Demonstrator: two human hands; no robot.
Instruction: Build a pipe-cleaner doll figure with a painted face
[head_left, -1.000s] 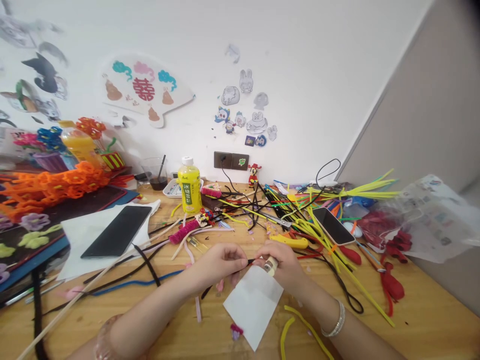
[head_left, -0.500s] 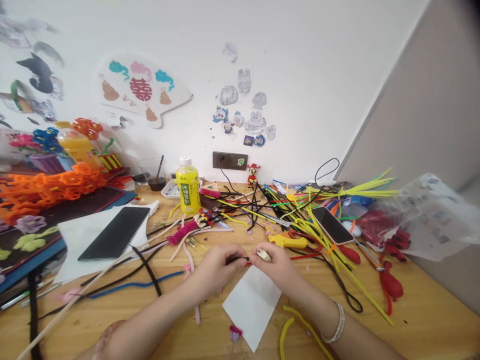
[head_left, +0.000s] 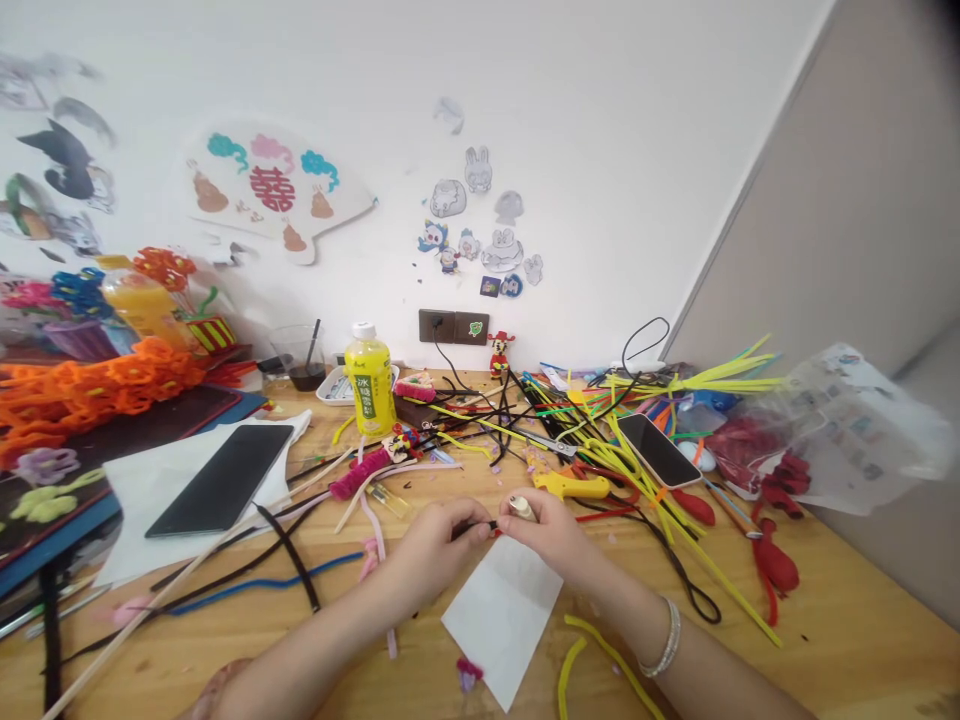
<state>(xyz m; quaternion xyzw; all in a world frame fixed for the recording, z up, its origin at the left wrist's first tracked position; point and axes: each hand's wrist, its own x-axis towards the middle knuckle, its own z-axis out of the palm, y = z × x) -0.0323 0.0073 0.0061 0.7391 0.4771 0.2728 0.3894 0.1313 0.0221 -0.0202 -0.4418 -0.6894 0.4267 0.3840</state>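
L hand [head_left: 435, 550] pinches blk pipe cleaner [head_left: 480, 526], R hand [head_left: 551, 537] grips small pale tube [head_left: 521, 508], just apart, over white paper [head_left: 501, 622] nr worktop [head_left: 847, 640] front edge; firm pinch best

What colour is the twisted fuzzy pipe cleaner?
The twisted fuzzy pipe cleaner is magenta; head view.

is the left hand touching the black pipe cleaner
Touching: the head view shows the left hand pinching the black pipe cleaner between its fingertips.
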